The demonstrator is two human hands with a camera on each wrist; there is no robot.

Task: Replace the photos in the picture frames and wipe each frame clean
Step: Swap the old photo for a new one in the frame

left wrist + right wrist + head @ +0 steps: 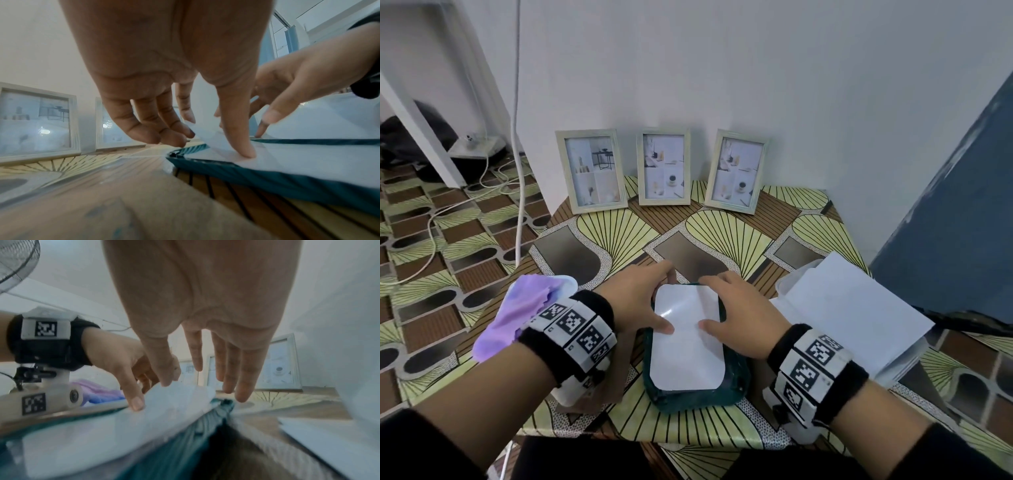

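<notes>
A teal picture frame (695, 397) lies flat on the patterned table (619, 233), with a white photo sheet (688, 346) on top of it. My left hand (650, 298) is at the sheet's far left corner. Its thumb presses the sheet (308, 162) down, and its curled fingers pinch the lifted far edge. My right hand (722, 301) is at the far right corner, with its thumb on the sheet (123, 434) and its fingers straight past the frame's (174, 451) far end. Three pale frames (592, 171) (664, 168) (736, 171) with photos lean on the wall.
A purple cloth (517, 315) lies in a white tray at my left wrist. A stack of white sheets (852, 308) sits in a white tray on the right. A blue panel (962, 205) rises at the right, and cables (517, 171) hang left of the table.
</notes>
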